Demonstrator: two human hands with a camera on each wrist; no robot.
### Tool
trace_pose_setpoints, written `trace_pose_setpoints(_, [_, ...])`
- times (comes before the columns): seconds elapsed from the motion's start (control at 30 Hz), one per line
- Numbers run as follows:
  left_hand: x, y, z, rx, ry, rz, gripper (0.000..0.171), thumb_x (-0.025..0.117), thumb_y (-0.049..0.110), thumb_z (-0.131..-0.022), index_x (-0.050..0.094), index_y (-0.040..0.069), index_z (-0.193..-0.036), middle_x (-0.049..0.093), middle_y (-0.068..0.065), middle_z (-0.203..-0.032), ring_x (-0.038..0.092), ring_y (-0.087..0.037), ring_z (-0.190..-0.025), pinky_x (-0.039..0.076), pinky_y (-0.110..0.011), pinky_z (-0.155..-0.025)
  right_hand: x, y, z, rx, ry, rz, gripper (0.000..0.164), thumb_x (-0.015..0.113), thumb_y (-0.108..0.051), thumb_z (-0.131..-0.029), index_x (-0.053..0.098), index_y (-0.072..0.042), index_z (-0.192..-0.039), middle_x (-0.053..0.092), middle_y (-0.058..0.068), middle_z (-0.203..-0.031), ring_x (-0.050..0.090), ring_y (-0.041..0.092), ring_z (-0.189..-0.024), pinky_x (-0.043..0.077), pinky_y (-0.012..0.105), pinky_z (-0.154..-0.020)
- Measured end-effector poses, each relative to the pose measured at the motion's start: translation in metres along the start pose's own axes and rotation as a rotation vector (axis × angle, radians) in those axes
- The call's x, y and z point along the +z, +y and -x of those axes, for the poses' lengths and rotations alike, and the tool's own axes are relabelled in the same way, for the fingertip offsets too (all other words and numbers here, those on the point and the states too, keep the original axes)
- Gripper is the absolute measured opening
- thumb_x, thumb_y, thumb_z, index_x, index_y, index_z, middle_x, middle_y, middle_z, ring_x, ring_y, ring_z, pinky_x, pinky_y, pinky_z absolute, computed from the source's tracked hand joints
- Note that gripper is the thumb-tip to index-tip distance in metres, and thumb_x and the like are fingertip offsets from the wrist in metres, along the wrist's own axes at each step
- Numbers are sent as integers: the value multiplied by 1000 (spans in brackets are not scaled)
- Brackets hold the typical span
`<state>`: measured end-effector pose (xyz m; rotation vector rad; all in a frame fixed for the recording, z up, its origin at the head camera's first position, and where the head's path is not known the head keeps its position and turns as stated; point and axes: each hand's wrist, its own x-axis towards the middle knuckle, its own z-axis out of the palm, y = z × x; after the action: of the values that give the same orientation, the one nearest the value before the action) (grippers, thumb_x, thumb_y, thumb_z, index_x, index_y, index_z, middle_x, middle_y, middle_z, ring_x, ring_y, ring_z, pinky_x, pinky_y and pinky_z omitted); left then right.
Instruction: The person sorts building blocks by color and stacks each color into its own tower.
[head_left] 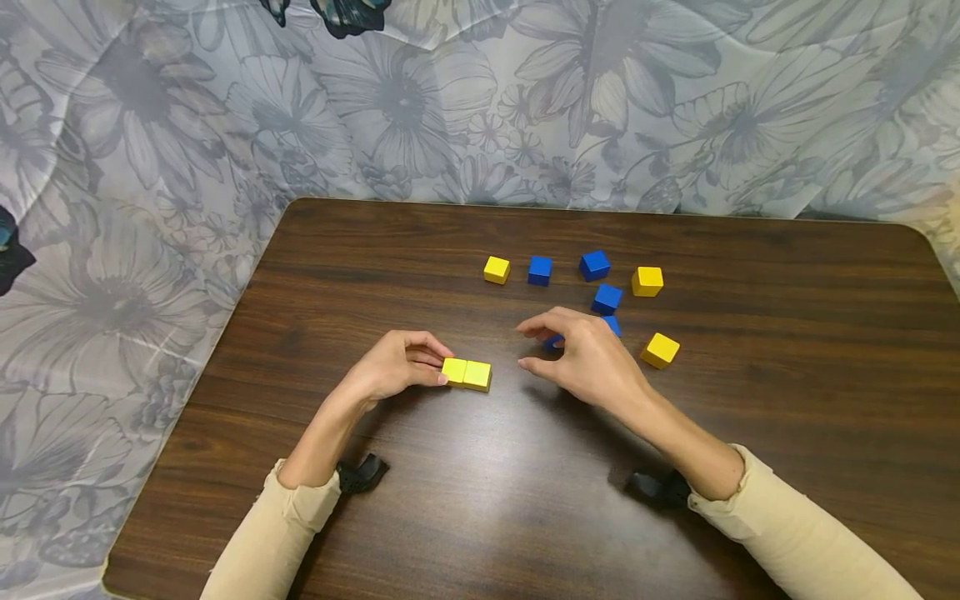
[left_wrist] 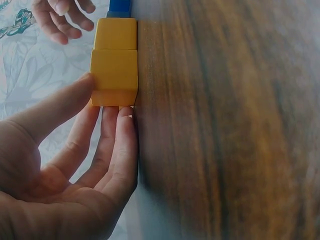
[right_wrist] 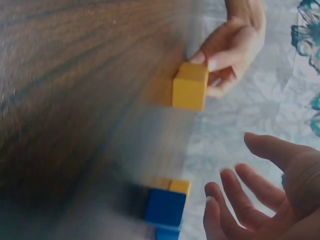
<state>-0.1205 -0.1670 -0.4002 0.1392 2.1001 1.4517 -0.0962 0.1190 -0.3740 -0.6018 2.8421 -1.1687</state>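
Two yellow cubes lie side by side on the table in the head view, the left one (head_left: pixel 453 372) touching the right one (head_left: pixel 477 376). My left hand (head_left: pixel 393 365) holds the left cube at its outer end; in the left wrist view the thumb (left_wrist: pixel 75 92) presses one side and fingertips meet the end face. To their right hovers my right hand (head_left: pixel 592 354), fingers spread and bent, nothing between thumb and fingers. Beneath and behind it are blue cubes, one (head_left: pixel 553 342) partly hidden by the fingers and another (head_left: pixel 611 324) by the knuckles.
Farther back stand more blue cubes (head_left: pixel 540 271) and a yellow cube (head_left: pixel 497 270). Two yellow cubes, one at the back (head_left: pixel 647 282) and one nearer (head_left: pixel 660 351), lie right of the right hand. The brown wooden table (head_left: pixel 787 333) ends at a flower-patterned cloth (head_left: pixel 405 108).
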Motion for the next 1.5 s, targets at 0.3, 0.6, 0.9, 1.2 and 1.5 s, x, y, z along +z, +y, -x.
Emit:
trace_pose_setpoints(0.3, [0,-1,-2,11,-2,4,28,76,-6,-83,69,-3,-109,67,-16,-112,66,-21,-96,56,-28,-79,-23,8,4,40,31,-48,36,85,-20,-81,72,-14,-113,70,2,-109,66,23,-96,55,43,-81])
trace_pose_setpoints(0.6, [0,1,-1,-1,2,4,28,76,-6,-82,69,-2,-110,68,-16,-111,66,-23,-97,56,-29,-79,-38,19,11,66,99,-57,33,84,-22,-81,73,-15,-112,70,2,-105,67,22,-95,56,43,-81])
trace_pose_setpoints(0.9, [2,-3,-1,-15,3,9,29,76,-8,-82,69,-2,-109,67,-16,-111,67,-22,-96,57,-28,-80,-47,31,17,88,132,-58,31,83,-21,-83,73,-16,-111,71,-2,-106,67,20,-95,54,27,-78])
trace_pose_setpoints(1.2, [3,-2,1,-4,10,5,29,77,-6,-82,69,-1,-109,68,-14,-109,66,-22,-96,57,-29,-78,-63,43,25,151,161,-59,32,83,-20,-83,73,-16,-113,72,1,-108,66,20,-95,50,18,-78])
trace_pose_setpoints(1.5, [2,-2,1,7,-3,16,28,76,-6,-83,68,-3,-109,68,-16,-110,66,-22,-96,56,-29,-78,-72,56,36,158,190,-24,33,82,-18,-83,73,-13,-114,70,1,-109,66,22,-92,48,11,-76])
